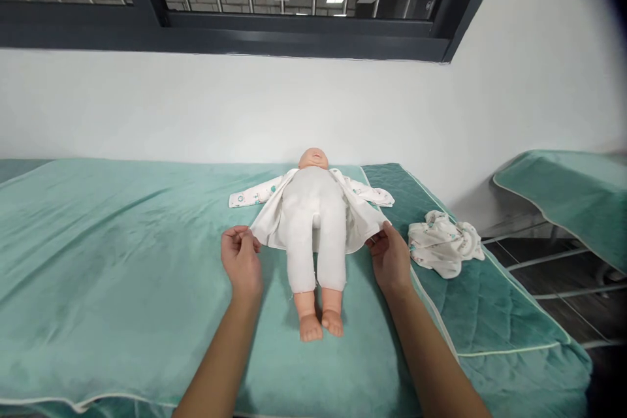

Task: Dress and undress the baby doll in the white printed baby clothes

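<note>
A baby doll with a white cloth body lies on its back, head toward the wall and feet toward me. Under it spreads an unfastened white baby jacket with small printed figures on the sleeves, which stretch out to both sides. Between thumb and fingers, my left hand pinches the lower left corner of the jacket front. My right hand likewise grips the opposite front corner. Both front panels are pulled outward, away from the doll's torso. Whether the doll's arms are inside the sleeves cannot be seen clearly.
A crumpled white printed garment lies to the right on the dark green quilted mattress. A lighter green sheet covers the bed. Behind are a white wall and a barred window. Another green-covered surface stands at right.
</note>
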`<state>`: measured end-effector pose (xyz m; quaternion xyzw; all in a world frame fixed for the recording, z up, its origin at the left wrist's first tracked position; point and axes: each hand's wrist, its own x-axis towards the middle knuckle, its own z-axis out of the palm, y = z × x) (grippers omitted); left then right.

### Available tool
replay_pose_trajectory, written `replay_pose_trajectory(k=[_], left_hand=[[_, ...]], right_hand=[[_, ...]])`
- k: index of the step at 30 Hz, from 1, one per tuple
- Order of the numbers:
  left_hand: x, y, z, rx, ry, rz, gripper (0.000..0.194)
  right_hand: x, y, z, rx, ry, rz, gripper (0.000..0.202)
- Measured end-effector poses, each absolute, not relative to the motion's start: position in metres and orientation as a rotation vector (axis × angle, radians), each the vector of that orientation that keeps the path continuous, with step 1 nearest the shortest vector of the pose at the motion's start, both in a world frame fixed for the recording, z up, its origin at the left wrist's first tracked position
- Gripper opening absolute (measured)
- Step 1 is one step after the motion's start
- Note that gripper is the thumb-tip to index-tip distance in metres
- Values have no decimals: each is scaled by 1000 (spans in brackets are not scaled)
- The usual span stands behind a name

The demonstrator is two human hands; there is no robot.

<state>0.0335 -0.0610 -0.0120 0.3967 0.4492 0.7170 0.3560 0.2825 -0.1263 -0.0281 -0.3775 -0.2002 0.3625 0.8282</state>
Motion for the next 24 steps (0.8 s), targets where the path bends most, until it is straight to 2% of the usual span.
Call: replay_pose_trajectory(k=[5,10,14,17,21,24], left_hand=[[33,-63,-15,1183,1364,1854,13],[30,-56,-23,1365,1490,1704,33],[31,-48,-25,1534,1592,1599,41],[33,-46,-24,1636,1669,1501,39],[33,-49,-21,1695,1710,1384,21],[32,-55,-19,1703,1665,1409,21]], right_hand=[[282,-137,-33,-1008,-455,357,29],[280,-140,-35,-1313,-584,110,14],[280,-133,-39,-1492,-797,94,42],[281,-129,-42,-1559,-904,120,44],[279,-134,-40,-1634,-1026,192,31],[275,-140,-34,-1648,-1031,195,35]])
